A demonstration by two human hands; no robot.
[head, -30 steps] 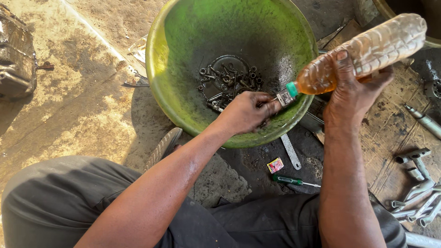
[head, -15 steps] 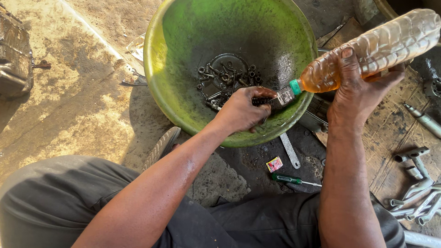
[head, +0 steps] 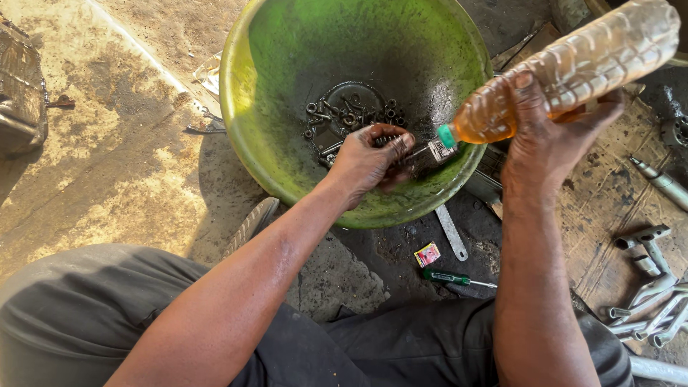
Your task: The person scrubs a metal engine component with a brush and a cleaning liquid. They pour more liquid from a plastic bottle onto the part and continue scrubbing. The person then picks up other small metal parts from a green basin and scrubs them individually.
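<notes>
Two hands busy: right hand wraps tilted bottle, left hand pinches something small underneath; rinsing stage, needs steady pouring

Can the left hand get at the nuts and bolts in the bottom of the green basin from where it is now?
Probably yes. The left hand is already inside the green basin, right beside the nuts and bolts, and nothing lies between them. The bottle is off to the side.
</notes>
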